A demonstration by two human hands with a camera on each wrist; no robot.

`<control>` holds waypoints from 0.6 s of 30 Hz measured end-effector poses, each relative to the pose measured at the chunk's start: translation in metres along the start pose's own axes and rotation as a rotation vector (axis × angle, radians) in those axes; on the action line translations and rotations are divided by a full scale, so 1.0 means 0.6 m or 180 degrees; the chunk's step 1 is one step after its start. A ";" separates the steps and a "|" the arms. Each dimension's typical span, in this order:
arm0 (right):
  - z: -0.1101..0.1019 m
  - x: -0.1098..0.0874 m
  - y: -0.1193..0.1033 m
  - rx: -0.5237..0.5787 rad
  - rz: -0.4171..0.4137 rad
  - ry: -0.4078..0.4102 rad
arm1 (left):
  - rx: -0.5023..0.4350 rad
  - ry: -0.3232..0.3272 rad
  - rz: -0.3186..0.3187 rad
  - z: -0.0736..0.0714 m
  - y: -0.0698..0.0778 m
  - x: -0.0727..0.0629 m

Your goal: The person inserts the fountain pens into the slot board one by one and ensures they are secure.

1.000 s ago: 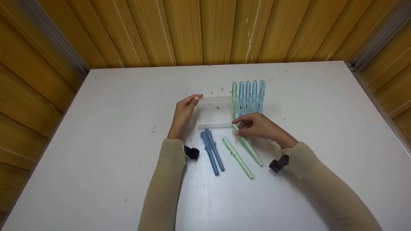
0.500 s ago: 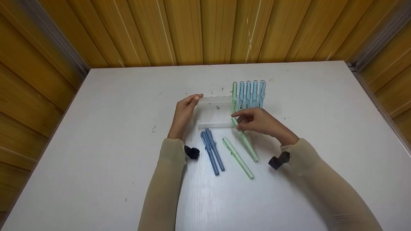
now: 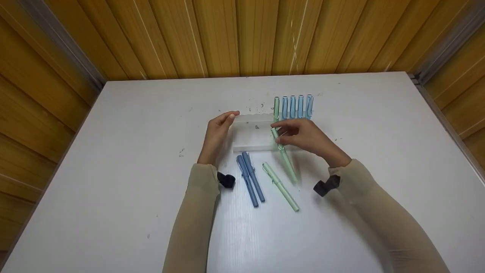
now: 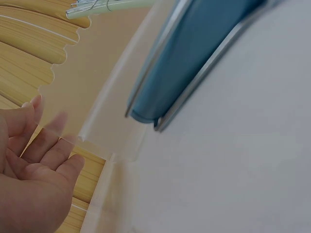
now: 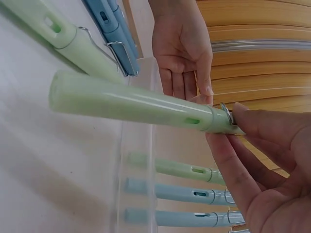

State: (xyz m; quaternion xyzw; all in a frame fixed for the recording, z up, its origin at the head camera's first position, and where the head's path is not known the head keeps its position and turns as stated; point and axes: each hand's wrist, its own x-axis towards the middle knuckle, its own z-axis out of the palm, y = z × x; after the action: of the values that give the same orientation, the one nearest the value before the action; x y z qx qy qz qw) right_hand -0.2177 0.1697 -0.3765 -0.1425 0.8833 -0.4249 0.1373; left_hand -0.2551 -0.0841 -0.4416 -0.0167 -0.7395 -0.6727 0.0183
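My right hand (image 3: 303,138) pinches a light green pen (image 3: 287,165) by its clip end. The pen slants with its other end toward me, lifted in front of a clear pen stand (image 3: 252,148). Thumb and fingertips of my left hand (image 3: 219,129) hold the stand's left end by its scalloped back edge, also seen with the hand (image 4: 39,170) in the left wrist view. At the stand's right side, one green pen (image 3: 276,108) and several light blue pens (image 3: 293,107) stand in a row. My right hand hides their lower parts in the head view.
Another light green pen (image 3: 281,186) lies on the white table (image 3: 125,170) in front of the stand. Two dark blue pens, a left one (image 3: 247,182) and a right one (image 3: 256,182), lie side by side to its left. A wood-patterned wall (image 3: 254,38) rises behind the table.
My right hand has moved away from me and slightly left, lifting the green pen off the table toward the stand. The left hand and the stand have stayed in place.
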 end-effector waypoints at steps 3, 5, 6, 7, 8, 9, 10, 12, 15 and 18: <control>-0.002 0.001 -0.006 0.0054 -0.0050 0.0137 | 0.0024 0.0002 -0.0020 0.000 0.000 0.000; -0.004 0.003 -0.008 0.0113 -0.0088 0.0247 | 0.0048 -0.0003 -0.0030 0.000 -0.001 0.001; -0.004 0.004 -0.009 0.0136 -0.0107 0.0298 | 0.0044 -0.0007 -0.0026 0.000 -0.001 0.001; -0.005 0.005 -0.010 0.0160 -0.0125 0.0347 | 0.0041 -0.0009 -0.0026 0.000 -0.001 0.002; -0.005 0.005 -0.011 0.0183 -0.0139 0.0395 | 0.0036 -0.0014 -0.0030 0.000 -0.002 0.002; -0.006 0.006 -0.012 0.0209 -0.0153 0.0441 | 0.0025 -0.0021 -0.0028 0.000 -0.002 0.002; -0.006 0.007 -0.012 0.0231 -0.0164 0.0485 | 0.0028 -0.0022 -0.0030 0.000 -0.001 0.002; -0.007 0.009 -0.014 0.0265 -0.0184 0.0569 | 0.0035 -0.0013 -0.0035 0.000 -0.001 0.002; -0.007 0.011 -0.015 0.0346 -0.0251 0.0688 | 0.0085 0.0002 -0.0040 0.000 0.000 0.001; -0.005 0.014 -0.016 0.0452 -0.0346 0.0799 | 0.0114 0.0015 -0.0043 0.000 0.000 0.001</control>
State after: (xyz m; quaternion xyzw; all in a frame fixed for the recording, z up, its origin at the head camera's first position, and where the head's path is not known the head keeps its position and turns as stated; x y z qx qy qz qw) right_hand -0.2249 0.1632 -0.3681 -0.1259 0.8523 -0.5076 0.0124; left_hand -0.2558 -0.0838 -0.4416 -0.0097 -0.7515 -0.6594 0.0158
